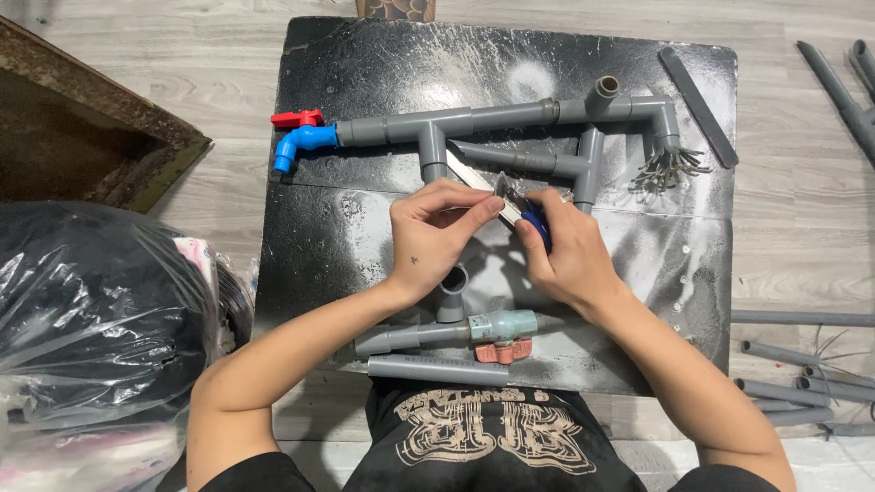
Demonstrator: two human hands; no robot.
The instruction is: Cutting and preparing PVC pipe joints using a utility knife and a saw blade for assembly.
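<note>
The dark, paint-flecked bench is crowded: a grey pipe assembly with a blue tap spans its far half, a valve section and a loose pipe lie along the near edge, leaving bare room mainly at the left and right sides. Both hands meet over the middle. The left hand has its fingers curled, thumb and forefinger pinching the blade of a utility knife. The right hand is closed round the knife's blue handle. The knife has a slim silvery blade, angled toward the assembly.
</note>
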